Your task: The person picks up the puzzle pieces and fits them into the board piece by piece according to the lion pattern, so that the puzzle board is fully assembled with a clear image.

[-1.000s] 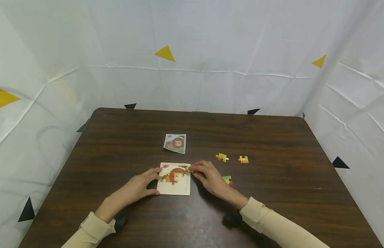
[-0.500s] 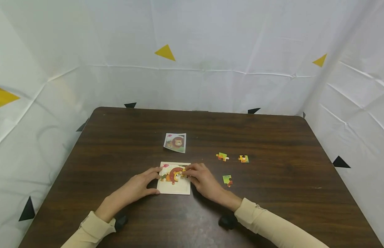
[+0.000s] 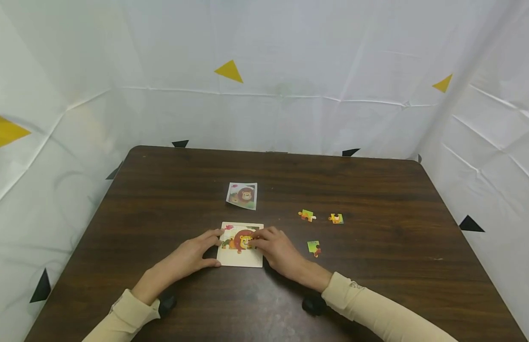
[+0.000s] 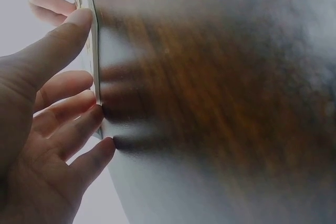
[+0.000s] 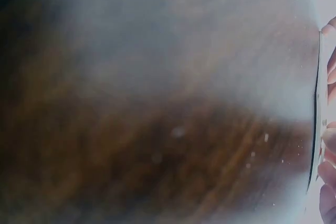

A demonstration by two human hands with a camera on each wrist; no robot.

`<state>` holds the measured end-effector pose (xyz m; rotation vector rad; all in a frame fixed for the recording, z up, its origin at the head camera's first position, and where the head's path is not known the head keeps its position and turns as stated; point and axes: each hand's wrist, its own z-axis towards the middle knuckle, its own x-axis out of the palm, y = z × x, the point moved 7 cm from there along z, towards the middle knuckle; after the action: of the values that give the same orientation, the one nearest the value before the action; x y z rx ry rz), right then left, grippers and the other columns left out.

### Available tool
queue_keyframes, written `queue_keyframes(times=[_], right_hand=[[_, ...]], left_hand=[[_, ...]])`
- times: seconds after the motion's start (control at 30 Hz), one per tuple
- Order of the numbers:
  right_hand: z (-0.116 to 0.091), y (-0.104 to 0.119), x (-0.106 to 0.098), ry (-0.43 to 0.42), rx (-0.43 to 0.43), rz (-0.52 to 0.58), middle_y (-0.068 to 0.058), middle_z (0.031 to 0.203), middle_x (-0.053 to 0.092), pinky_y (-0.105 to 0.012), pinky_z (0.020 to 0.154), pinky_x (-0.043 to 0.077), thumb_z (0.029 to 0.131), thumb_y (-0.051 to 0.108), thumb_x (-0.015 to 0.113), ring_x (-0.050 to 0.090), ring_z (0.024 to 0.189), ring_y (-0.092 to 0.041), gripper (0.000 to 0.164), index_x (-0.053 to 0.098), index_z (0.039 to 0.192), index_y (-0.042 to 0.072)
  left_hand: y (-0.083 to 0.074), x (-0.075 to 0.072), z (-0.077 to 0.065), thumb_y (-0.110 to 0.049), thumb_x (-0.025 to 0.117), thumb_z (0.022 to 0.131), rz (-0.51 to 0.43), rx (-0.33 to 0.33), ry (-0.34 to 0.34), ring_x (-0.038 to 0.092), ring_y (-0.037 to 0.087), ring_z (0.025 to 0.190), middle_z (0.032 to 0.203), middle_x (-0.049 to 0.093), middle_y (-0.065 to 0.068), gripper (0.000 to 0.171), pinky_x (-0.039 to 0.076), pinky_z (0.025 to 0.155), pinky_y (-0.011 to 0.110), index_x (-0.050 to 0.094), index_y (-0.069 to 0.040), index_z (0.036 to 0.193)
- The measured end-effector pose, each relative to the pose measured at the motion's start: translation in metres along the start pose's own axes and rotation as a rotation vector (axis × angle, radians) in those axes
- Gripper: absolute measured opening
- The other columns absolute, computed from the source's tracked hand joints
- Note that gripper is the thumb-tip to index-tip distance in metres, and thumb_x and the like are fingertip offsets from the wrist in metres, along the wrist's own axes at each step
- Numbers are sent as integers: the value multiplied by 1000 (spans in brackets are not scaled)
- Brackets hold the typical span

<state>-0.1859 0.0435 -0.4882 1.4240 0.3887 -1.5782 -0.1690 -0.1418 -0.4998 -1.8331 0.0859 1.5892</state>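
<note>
A square, light wooden puzzle board (image 3: 240,261) lies on the brown table, its upper part filled with pieces of a lion picture. My left hand (image 3: 188,256) holds the board at its left side, thumb at the near left corner and fingers along the edge. In the left wrist view, the left thumb (image 4: 63,38) and fingers meet the board's pale edge. Over the board's right half, my right hand (image 3: 281,251) pinches a puzzle piece (image 3: 250,238) against the lion's face. Its fingertips cover much of that piece. The right wrist view shows only part of the fingers (image 5: 329,174).
A printed lion picture card (image 3: 241,196) lies behind the board, one corner curled. To the right are three loose pieces: a green-and-orange one (image 3: 307,215), a yellow-and-green one (image 3: 336,218) and a green-and-red one (image 3: 314,248). White sheeting (image 3: 281,52) surrounds the table.
My right hand has moved left from the board's right edge, carrying the puzzle piece down onto the lion's face. My left hand has stayed on the board.
</note>
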Motion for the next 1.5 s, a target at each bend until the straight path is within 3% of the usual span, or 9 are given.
queue_keyframes(times=[0.33,0.63,0.87,1.07,1.2,1.37,1.5], right_hand=[[2,6,3,81,-28,-85,-3,120,62,-40,94,45,90,4,67,52,110,-20,26,71,114,14],[5,10,3,109,-43,-179,-2,121,63,-37,85,46,89,5,67,53,111,-20,28,69,116,14],[3,12,6,160,-35,-233,-2,127,60,-39,87,46,91,12,67,52,114,-22,31,66,122,14],[0,16,7,144,-58,-290,-3,129,59,-38,81,47,92,10,62,53,110,-22,32,65,124,11],[-3,20,10,155,-76,-380,-4,132,57,-36,78,46,92,11,60,54,107,-20,35,63,127,10],[-8,26,13,201,-110,-533,-6,140,52,-37,81,46,94,18,60,53,115,-18,42,56,134,9],[-10,29,15,222,-123,-570,-7,141,51,-39,84,46,98,26,55,53,121,-19,43,54,137,9]], left_hand=[[0,1,-1,-31,76,82,-6,4,-4,59,28,114,143,46,12,44,52,88,41,62,-6,115],[-1,-2,1,-29,78,81,-8,2,-19,59,28,114,142,47,13,44,52,88,42,62,-6,115],[-2,0,0,-30,77,82,5,-4,-5,60,28,113,142,46,12,44,52,88,42,62,-5,116],[-2,-2,-1,-29,78,81,6,14,-23,61,26,110,141,47,12,44,52,86,40,62,-5,115],[-2,-2,0,-29,78,81,-4,15,-22,61,26,111,142,47,13,44,52,87,40,62,-5,114],[-1,-2,-1,-29,78,81,0,14,-26,58,28,115,142,47,13,43,52,88,41,62,-6,113],[-2,-2,-1,-29,78,81,-2,14,-22,57,29,117,142,47,13,44,51,89,42,62,-5,114]])
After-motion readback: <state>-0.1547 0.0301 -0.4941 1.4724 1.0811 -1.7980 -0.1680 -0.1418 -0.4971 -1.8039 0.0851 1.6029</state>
